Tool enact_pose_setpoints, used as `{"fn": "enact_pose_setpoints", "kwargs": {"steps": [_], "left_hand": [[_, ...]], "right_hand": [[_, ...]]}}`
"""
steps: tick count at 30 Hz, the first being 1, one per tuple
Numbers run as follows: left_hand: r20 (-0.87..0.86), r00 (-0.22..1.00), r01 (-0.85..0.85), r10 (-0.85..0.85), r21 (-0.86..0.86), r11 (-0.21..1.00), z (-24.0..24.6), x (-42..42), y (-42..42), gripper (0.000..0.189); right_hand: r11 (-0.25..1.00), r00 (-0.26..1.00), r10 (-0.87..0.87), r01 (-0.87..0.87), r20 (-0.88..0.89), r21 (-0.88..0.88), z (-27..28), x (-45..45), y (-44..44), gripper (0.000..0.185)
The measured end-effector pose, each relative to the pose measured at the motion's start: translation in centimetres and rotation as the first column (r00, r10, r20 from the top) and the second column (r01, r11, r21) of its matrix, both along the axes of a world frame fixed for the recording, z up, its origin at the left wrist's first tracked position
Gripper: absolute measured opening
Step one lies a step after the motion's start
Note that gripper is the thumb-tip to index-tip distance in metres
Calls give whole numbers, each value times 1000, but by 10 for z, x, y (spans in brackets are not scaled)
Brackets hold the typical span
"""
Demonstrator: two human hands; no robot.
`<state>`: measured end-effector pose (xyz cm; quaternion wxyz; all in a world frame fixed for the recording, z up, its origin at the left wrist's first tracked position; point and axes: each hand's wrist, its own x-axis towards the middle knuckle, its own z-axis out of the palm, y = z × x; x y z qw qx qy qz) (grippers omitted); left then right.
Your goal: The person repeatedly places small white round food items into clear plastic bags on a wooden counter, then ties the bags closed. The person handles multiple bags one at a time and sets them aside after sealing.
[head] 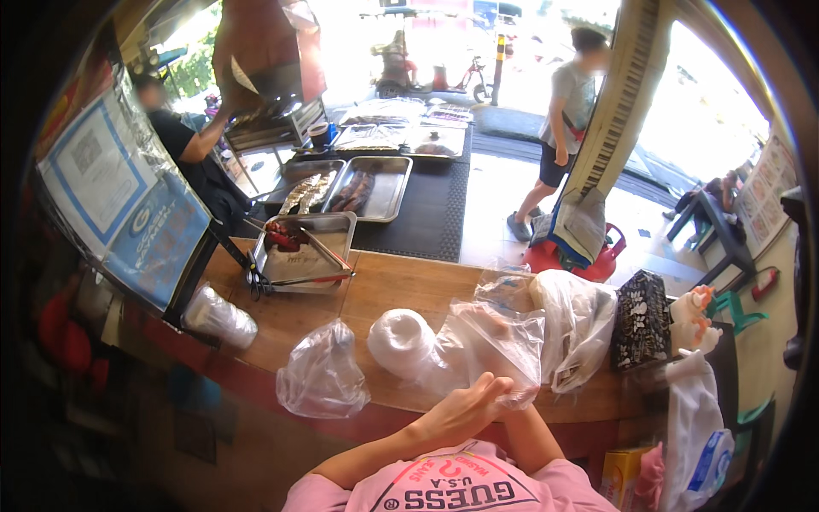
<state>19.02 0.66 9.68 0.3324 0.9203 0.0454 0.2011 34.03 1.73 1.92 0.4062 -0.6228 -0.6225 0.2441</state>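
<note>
A thin clear plastic bag (512,349) covers my right hand (492,320), whose blurred outline shows through it. My left hand (483,393) crosses over at the right wrist, its fingers curled on the bag's lower edge. What the right fingers do inside the plastic is hard to make out. Just left of the bag stands a white roll of thin plastic (403,339), with loose film trailing toward my hands. A knotted-looking clear plastic bag (325,371) lies farther left, near the counter's front edge. Close on the right sits a bulky white plastic bag (572,333) with contents partly visible.
On the wooden counter (377,275), a metal tray (333,221) holds red-glazed food, tongs and scissors (257,280). Stacked plastic cups (221,318) lie left. A black patterned box (640,320) stands right. Beyond are grilled-food trays (403,192), a person at left (185,141) and another walking (566,109).
</note>
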Motion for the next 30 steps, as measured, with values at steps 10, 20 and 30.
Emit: {"fn": "enact_pose_setpoints", "kwargs": {"steps": [10,20,30], "left_hand": [[-50,935,-348,352,76,934,-1,-46,50,83],[-754,593,-292,282,125,948,-94,-48,209,109],[-826,550,-364,122,-106,925,-170,-66,212,85]], "right_hand": [[979,773,204,-170,601,-113,-25,-57,83,36],[916,907,323,-228,271,-330,-51,-67,101,21],[973,867,230,-212,442,-90,-63,-53,77,13]]}}
